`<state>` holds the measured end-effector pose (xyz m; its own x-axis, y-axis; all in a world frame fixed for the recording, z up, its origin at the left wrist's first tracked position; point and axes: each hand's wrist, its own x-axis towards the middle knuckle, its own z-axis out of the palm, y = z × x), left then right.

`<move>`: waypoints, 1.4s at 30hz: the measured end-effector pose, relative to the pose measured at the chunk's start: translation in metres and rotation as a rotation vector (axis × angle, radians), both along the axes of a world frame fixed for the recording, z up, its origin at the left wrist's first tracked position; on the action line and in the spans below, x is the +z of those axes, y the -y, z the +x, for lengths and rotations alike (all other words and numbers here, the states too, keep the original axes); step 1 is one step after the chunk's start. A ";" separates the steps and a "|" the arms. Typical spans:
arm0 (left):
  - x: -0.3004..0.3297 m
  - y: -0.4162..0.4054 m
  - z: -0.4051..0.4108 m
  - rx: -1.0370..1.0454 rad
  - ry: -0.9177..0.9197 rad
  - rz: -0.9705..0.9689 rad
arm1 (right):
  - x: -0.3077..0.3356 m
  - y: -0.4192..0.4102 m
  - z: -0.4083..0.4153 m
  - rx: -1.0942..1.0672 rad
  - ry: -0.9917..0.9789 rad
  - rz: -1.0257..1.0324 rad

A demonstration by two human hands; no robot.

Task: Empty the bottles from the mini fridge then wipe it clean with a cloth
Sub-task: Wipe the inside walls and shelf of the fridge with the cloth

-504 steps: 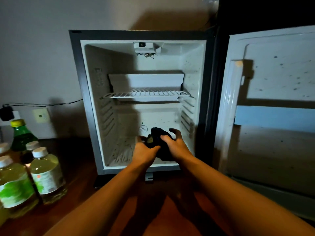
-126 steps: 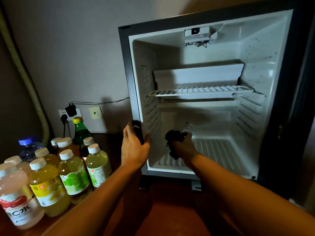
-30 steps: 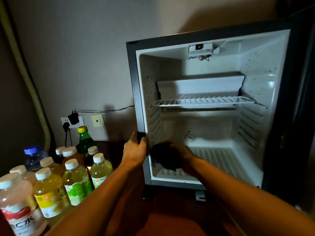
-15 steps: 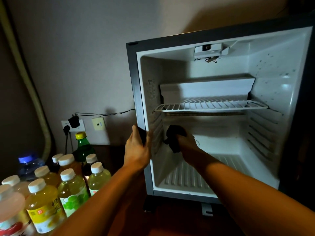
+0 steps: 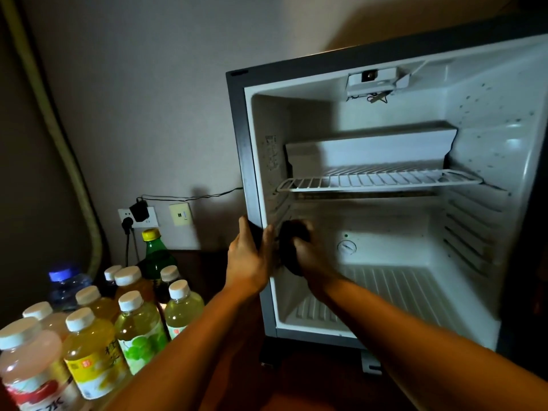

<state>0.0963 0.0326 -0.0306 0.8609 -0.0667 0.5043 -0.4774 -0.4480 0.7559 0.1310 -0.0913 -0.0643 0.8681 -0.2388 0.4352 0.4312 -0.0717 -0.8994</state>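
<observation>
Mini fridge [image 5: 385,203] stands open at 2 o'clock on the counter [image 5: 201,262], wire shelf [image 5: 379,180] across its upper half; bottles [image 5: 118,315] cluster at 8 o'clock, left of it; wall sockets [image 5: 139,218] sit behind them at 10 o'clock.

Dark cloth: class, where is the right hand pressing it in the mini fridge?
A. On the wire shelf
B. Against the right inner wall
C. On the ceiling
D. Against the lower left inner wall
D: the right hand holds the dark cloth against the fridge's lower left inner wall, below the wire shelf.
</observation>
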 end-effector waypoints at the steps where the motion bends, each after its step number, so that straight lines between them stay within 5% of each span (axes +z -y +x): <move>1: 0.002 0.000 -0.002 -0.004 -0.015 0.001 | 0.000 0.000 -0.005 0.010 -0.032 -0.021; 10: 0.016 -0.007 -0.004 -0.012 -0.070 0.127 | 0.035 0.008 -0.065 0.197 -0.383 0.010; 16: 0.018 -0.016 -0.001 -0.029 -0.008 0.230 | 0.020 0.032 -0.054 0.197 -0.178 -0.030; 20: 0.023 -0.017 0.009 -0.073 0.116 0.133 | 0.023 0.040 -0.030 0.066 -0.025 -0.027; 27: 0.017 -0.013 0.022 -0.101 0.199 0.057 | 0.046 0.020 0.025 -0.060 -0.068 0.178; 36: 0.015 -0.012 0.025 -0.113 0.165 0.012 | 0.033 0.001 0.006 -0.006 0.148 0.099; 42: 0.024 -0.014 0.017 -0.079 0.111 0.076 | 0.035 -0.013 -0.016 -0.235 0.012 -0.040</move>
<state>0.1132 0.0467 -0.0062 0.7907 -0.1737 0.5870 -0.5923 -0.4595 0.6618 0.1147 -0.0783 -0.0293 0.7852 -0.4162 0.4585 0.4091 -0.2072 -0.8886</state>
